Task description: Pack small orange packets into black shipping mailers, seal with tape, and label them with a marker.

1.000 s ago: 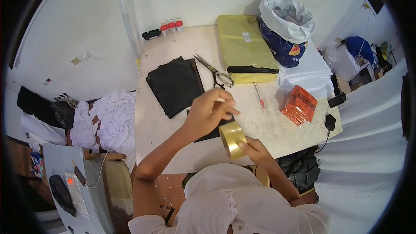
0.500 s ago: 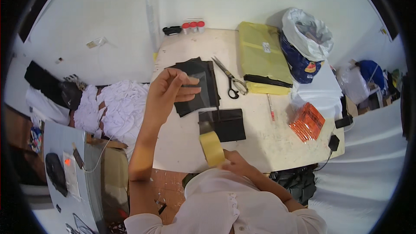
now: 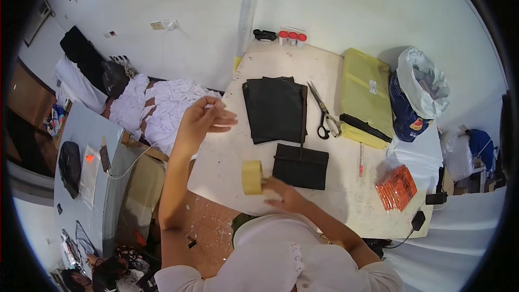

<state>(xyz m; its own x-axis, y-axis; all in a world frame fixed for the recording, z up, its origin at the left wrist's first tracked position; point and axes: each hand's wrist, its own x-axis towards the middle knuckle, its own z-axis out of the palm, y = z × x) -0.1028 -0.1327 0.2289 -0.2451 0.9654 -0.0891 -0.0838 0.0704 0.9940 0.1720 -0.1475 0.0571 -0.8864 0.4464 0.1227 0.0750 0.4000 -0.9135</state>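
My left hand (image 3: pixel 208 120) is raised over the table's left edge, thumb and fingers pinched together; whatever lies between them is too thin to make out. Lower and to the right, my right hand (image 3: pixel 285 197) grips a wide yellowish roll of packing tape (image 3: pixel 252 177) just above the table's front part. Beyond the hands lies a stack of black flat sheets or bags (image 3: pixel 274 109). A smaller folded black piece (image 3: pixel 311 170) is nearer, beside the tape roll. Scissors (image 3: pixel 325 113) with black and metal handles lie right of the stack.
On the table's right are a yellow package (image 3: pixel 365 94), a white-and-blue sack (image 3: pixel 419 92), orange packets (image 3: pixel 396 188) and a pen (image 3: pixel 361 161). Red-capped jars (image 3: pixel 292 38) stand at the back. White cloth (image 3: pixel 175 105) is heaped at left. Another person (image 3: pixel 81 280) is at lower left.
My view has shifted left. The tape roll has turned and moved left with my right hand. The clear strip seen earlier near my left hand no longer shows.
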